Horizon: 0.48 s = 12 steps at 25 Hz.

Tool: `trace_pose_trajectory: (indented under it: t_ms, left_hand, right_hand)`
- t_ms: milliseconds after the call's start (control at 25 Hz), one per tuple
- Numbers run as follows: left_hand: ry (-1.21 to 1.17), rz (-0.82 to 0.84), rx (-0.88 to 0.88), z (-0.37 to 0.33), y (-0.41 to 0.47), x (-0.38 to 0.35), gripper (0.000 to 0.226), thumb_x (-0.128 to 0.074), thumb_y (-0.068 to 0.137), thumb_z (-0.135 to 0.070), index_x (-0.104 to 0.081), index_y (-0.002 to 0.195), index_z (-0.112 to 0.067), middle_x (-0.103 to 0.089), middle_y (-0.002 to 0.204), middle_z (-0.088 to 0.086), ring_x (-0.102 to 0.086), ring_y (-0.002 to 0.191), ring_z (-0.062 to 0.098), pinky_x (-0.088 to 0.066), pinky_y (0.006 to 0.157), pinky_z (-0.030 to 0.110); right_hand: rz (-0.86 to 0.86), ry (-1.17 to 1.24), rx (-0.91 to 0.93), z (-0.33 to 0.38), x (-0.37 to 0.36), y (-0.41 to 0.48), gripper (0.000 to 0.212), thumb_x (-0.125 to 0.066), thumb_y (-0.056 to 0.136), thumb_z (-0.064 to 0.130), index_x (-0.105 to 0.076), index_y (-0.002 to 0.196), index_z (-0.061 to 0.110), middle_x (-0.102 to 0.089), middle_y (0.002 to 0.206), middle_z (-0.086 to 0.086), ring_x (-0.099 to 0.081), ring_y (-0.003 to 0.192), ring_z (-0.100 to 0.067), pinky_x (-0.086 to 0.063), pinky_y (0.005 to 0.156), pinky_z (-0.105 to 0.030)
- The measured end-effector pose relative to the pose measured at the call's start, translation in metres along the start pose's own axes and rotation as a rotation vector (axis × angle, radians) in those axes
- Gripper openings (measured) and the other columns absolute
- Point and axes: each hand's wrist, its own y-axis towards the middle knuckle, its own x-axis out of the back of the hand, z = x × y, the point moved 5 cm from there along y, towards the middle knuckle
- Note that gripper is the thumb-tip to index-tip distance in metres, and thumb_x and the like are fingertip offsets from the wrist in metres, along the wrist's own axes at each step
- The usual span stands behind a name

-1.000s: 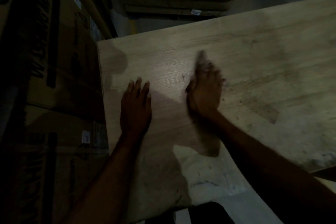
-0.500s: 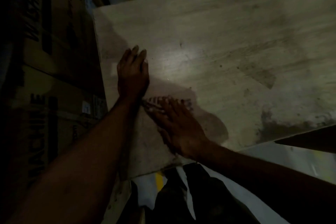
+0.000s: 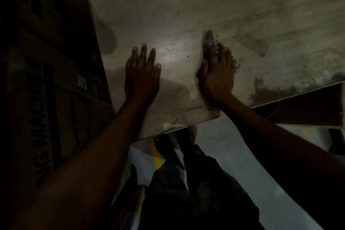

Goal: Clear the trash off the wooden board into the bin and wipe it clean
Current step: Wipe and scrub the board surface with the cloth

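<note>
A pale wooden board [image 3: 186, 2] fills the upper part of the head view, with dark smudges and dust on its right half and near edge. My left hand [image 3: 142, 73] lies flat on the board, fingers apart, holding nothing. My right hand [image 3: 217, 73] presses a small grey rag [image 3: 209, 42] onto the board; the rag's tip sticks out beyond the fingertips, the rest is hidden under the hand. A few dark crumbs [image 3: 217, 44] lie beside the rag. No bin is in view.
Tall cardboard boxes [image 3: 44, 84] with black print stand tight against the board's left edge. A brown cardboard piece [image 3: 308, 108] sits under the board's near right edge. My legs and shoes [image 3: 179, 142] stand on a pale floor with a yellow line [image 3: 156, 157].
My right hand has swept the rag from the near left part of the board, beside my left wrist, forward and to the right. The left hand stays flat.
</note>
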Motion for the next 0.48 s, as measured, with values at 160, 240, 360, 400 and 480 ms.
trace_pose_trajectory:
  t_ms: [160,240,360,400,480]
  left_hand:
    - [-0.095,0.025,0.014,-0.002,-0.011,0.003,0.055,-0.036,0.103,-0.046,-0.034,0.155,-0.029,-0.019,0.167,-0.002,-0.008,0.155,0.023,-0.012,0.125,0.044]
    - [-0.109,-0.017,-0.020,0.000,-0.009,0.005,0.052,-0.039,0.103,-0.042,-0.041,0.152,-0.027,-0.026,0.165,0.001,-0.015,0.154,0.025,-0.018,0.123,0.047]
    - [-0.058,-0.079,0.032,-0.009,-0.015,0.001,0.051,-0.036,0.104,-0.037,-0.039,0.153,-0.025,-0.025,0.165,0.003,-0.016,0.154,0.027,-0.018,0.124,0.045]
    - [-0.065,-0.084,0.057,-0.018,-0.019,-0.001,0.051,-0.035,0.104,-0.036,-0.037,0.154,-0.026,-0.024,0.166,0.003,-0.015,0.154,0.027,-0.017,0.124,0.044]
    - [-0.088,-0.098,0.056,-0.037,-0.021,-0.004,0.052,-0.036,0.102,-0.031,-0.038,0.153,-0.025,-0.024,0.165,0.005,-0.015,0.154,0.028,-0.016,0.124,0.043]
  right_hand:
    - [0.142,-0.007,0.370,0.045,-0.036,-0.126,0.062,-0.044,0.104,0.033,-0.025,0.164,0.029,-0.028,0.169,-0.013,-0.025,0.155,-0.037,-0.019,0.125,-0.058]
    - [0.251,-0.042,0.707,0.013,-0.021,-0.132,0.058,-0.038,0.106,0.042,-0.027,0.162,0.033,-0.032,0.167,-0.011,-0.028,0.153,-0.034,-0.023,0.123,-0.054]
    - [0.108,-0.076,0.194,-0.064,0.009,-0.060,0.058,-0.025,0.109,0.048,-0.030,0.162,0.024,-0.031,0.166,-0.013,-0.030,0.152,-0.034,-0.032,0.117,-0.059]
    - [0.025,-0.057,-0.023,-0.075,0.012,-0.060,0.055,-0.034,0.109,0.040,-0.033,0.161,0.021,-0.032,0.166,-0.018,-0.029,0.152,-0.037,-0.032,0.118,-0.060]
    - [0.042,-0.050,0.135,-0.034,-0.012,-0.093,0.059,-0.049,0.104,0.027,-0.035,0.161,0.019,-0.030,0.165,-0.024,-0.024,0.153,-0.040,-0.027,0.123,-0.057]
